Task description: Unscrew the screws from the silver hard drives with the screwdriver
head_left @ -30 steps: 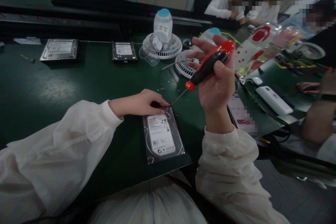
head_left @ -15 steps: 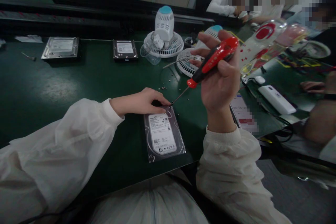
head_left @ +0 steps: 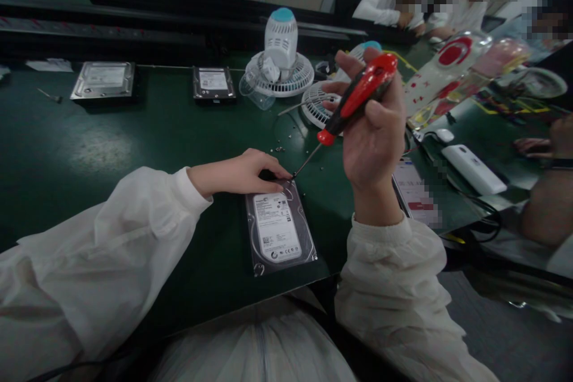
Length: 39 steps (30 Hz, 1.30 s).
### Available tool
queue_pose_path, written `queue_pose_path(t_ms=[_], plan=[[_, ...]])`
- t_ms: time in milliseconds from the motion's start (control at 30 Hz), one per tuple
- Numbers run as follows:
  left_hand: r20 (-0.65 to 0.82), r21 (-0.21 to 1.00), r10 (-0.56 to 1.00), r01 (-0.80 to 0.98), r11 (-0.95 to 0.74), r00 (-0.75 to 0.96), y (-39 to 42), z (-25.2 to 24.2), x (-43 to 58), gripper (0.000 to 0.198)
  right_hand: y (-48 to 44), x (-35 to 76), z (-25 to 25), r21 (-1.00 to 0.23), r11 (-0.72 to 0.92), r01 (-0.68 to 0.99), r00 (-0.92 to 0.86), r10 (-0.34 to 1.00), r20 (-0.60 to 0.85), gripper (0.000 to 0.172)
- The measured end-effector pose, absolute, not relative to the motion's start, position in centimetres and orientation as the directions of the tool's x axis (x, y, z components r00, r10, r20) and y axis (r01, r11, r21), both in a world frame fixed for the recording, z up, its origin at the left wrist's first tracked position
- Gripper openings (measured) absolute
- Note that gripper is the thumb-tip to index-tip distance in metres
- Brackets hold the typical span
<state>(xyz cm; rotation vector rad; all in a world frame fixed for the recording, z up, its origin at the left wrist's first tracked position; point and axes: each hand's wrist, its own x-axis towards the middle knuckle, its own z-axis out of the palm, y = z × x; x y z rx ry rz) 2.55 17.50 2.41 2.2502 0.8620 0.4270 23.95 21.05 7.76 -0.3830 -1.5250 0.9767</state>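
A hard drive (head_left: 276,230) with a white label lies flat on the green table near its front edge. My left hand (head_left: 253,172) grips the drive's far end, thumb on its top and fingers bent over the far side. My right hand (head_left: 373,137) is closed loosely on the red and black handle of a screwdriver (head_left: 360,95), some fingers lifted off it. The slanted shaft reaches down to the far right corner of the drive, close to my left fingertips. A small dark screw seems to be at the tip. Several loose screws (head_left: 280,148) lie beyond the drive.
Two more hard drives, a silver one (head_left: 104,80) and a smaller dark one (head_left: 213,83), lie at the back. White fans (head_left: 281,42) stand behind my right hand. To the right are a phone (head_left: 414,191), a white power bank (head_left: 473,168), bottles (head_left: 441,80) and another person's arm (head_left: 548,197).
My right hand and the screwdriver handle have shifted slightly up and left, while the tip stays at the drive's corner. My left hand and the drive have not visibly moved.
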Motion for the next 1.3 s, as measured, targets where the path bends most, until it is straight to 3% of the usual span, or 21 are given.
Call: queue_pose_path(t_ms=[200, 533, 667, 800, 867, 1000, 1167, 1300], plan=[[0.055, 0.708, 0.683, 0.454, -0.541, 0.728, 17.5, 2.5, 2.6, 0.037, 20.5, 23.5, 7.7, -0.735, 0.662, -0.147, -0.116, 0.727, 0.677, 0.035], [0.086, 0.699, 0.682, 0.444, -0.561, 0.727, 17.5, 2.3, 2.6, 0.034, 20.7, 23.8, 7.5, -0.755, 0.609, -0.243, -0.250, 0.712, 0.656, 0.034], [0.072, 0.698, 0.684, 0.453, -0.554, 0.726, 17.5, 2.4, 2.6, 0.035, 20.4, 23.6, 7.7, -0.752, 0.637, -0.168, -0.159, 0.735, 0.659, 0.025], [0.066, 0.695, 0.688, 0.461, -0.552, 0.723, 17.4, 2.5, 2.6, 0.035, 20.6, 23.3, 7.6, -0.738, 0.654, -0.166, -0.103, 0.733, 0.672, 0.030], [0.069, 0.691, 0.688, 0.463, -0.555, 0.722, 17.5, 2.5, 2.6, 0.036, 21.0, 23.4, 7.5, -0.733, 0.638, -0.236, -0.136, 0.725, 0.675, 0.030], [0.074, 0.690, 0.685, 0.459, -0.560, 0.725, 17.5, 2.5, 2.6, 0.037, 21.4, 23.7, 7.3, -0.754, 0.583, -0.303, -0.235, 0.721, 0.652, 0.046], [0.072, 0.697, 0.687, 0.456, -0.553, 0.723, 17.4, 2.5, 2.6, 0.036, 21.0, 23.5, 7.4, -0.737, 0.642, -0.211, -0.189, 0.713, 0.675, 0.031], [0.078, 0.701, 0.687, 0.450, -0.553, 0.722, 17.3, 2.6, 2.7, 0.035, 21.1, 23.1, 7.4, -0.673, 0.713, -0.196, -0.111, 0.666, 0.738, 0.039]])
